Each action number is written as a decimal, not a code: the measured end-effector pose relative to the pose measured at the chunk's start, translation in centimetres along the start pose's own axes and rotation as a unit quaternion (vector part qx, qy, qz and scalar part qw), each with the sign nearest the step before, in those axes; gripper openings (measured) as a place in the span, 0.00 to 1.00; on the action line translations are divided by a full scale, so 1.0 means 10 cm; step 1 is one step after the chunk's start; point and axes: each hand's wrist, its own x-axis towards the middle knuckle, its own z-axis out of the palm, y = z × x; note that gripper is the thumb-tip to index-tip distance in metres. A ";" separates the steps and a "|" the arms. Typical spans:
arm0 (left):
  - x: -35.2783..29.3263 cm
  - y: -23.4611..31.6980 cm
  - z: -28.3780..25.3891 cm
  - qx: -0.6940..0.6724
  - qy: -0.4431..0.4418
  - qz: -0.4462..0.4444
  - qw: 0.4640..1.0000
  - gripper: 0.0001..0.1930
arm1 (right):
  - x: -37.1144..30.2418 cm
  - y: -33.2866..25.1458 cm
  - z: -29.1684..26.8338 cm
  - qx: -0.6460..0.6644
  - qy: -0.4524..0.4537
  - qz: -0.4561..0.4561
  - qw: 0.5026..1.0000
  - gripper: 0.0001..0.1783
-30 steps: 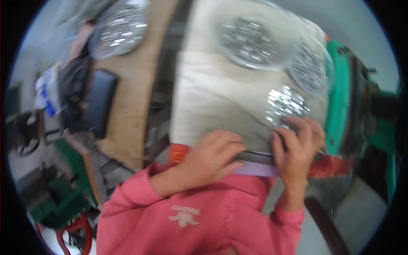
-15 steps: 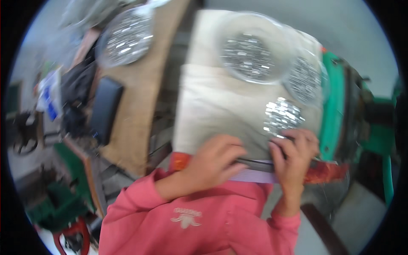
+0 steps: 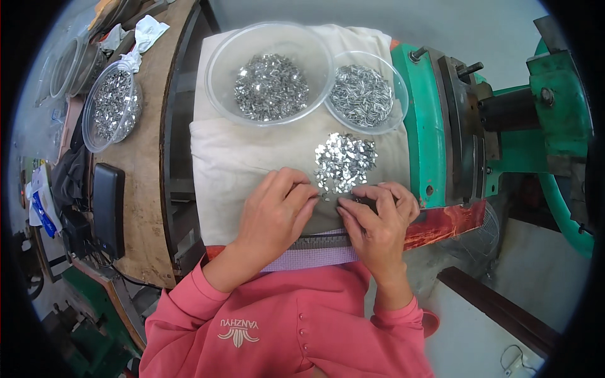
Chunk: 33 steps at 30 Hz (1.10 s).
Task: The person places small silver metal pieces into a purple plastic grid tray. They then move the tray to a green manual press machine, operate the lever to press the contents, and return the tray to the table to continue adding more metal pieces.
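A heap of small flat shiny metal pieces (image 3: pixel 343 161) lies on the cream cloth (image 3: pixel 220 151). My left hand (image 3: pixel 271 208) is at the near left of the heap, its thumb and fingertips pinched together beside a few stray pieces; what they hold, if anything, is too small to make out. My right hand (image 3: pixel 381 217) rests at the near right edge of the heap, fingers curled and thumb drawn in. Something dark shows between those fingers, but its kind is hidden. Behind the heap stand a large clear bowl (image 3: pixel 217 94) of metal pieces and a smaller bowl (image 3: pixel 398 113) of thin metal pins.
A green machine (image 3: pixel 416 164) borders the cloth on the right. A dark strip with markings (image 3: pixel 315 242) lies along the front edge. To the left, a wooden bench (image 3: pixel 145 189) carries a black box-shaped device (image 3: pixel 109 208) and another bowl of metal pieces (image 3: pixel 92 135).
The whole view has shifted and sharpened. My left hand has moved forward from the cloth's front edge to the heap, closer to my right hand, which stays at the heap's near edge.
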 end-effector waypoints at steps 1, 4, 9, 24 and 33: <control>0.03 0.01 0.02 0.012 -0.007 0.001 1.000 0.08 | -0.01 -0.01 0.01 0.002 0.002 0.001 1.000 0.09; 0.06 0.00 0.08 0.030 -0.011 0.003 0.999 0.08 | -0.01 -0.02 0.03 0.010 0.011 0.007 1.000 0.08; 0.02 0.03 0.01 0.037 -0.002 0.011 0.999 0.09 | -0.07 0.02 -0.03 0.070 0.040 0.003 0.997 0.10; -0.18 -0.04 -0.25 0.032 -0.054 -0.039 0.997 0.10 | -0.07 0.02 -0.04 0.088 -0.003 -0.005 0.996 0.09; -0.12 -0.10 -0.26 0.022 -0.085 -0.013 0.996 0.10 | 0.16 -0.10 0.09 0.019 -0.008 -0.017 1.000 0.08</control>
